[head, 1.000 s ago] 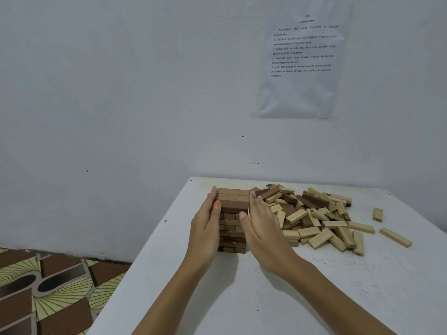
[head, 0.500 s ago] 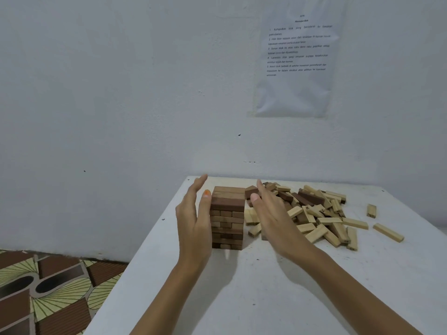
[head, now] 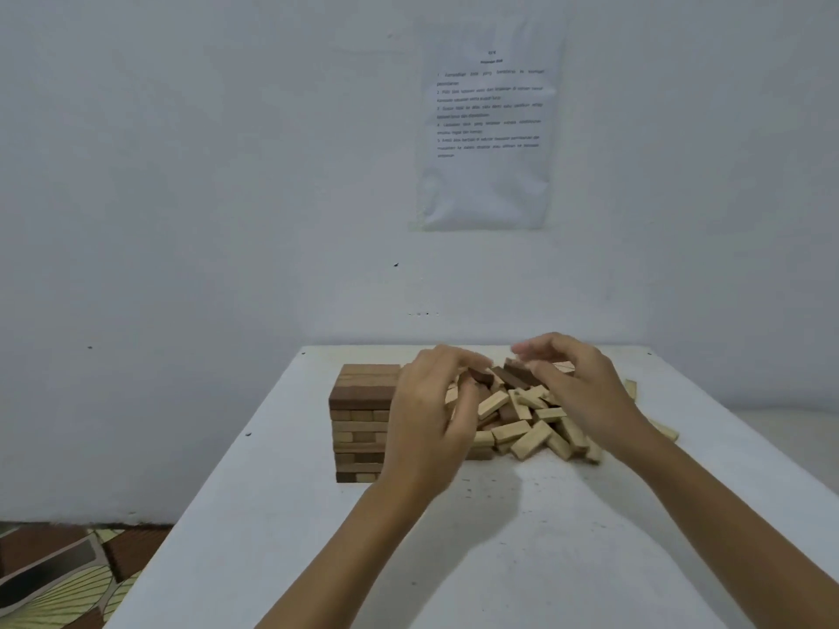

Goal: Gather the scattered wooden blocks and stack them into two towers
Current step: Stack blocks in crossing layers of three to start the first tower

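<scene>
A tower of wooden blocks (head: pixel 363 419), several layers high with dark brown layers on top, stands on the white table (head: pixel 499 560). Right of it lies a loose pile of light and dark blocks (head: pixel 526 429). My left hand (head: pixel 431 415) is just right of the tower, over the pile's left side, its fingertips pinching a dark brown block (head: pixel 482 378). My right hand (head: pixel 581 388) reaches over the pile's far part, fingers curled round another dark block (head: pixel 517 376). Both hands hide part of the pile.
A printed sheet of paper (head: pixel 490 129) hangs on the white wall behind the table. The table's left edge runs close to the tower, and patterned floor (head: pixel 54 574) lies below it. Bare tabletop stretches in front of the tower and pile.
Both hands left the tower's sides and moved right onto the pile, where each has closed on a dark block. The view has shifted left.
</scene>
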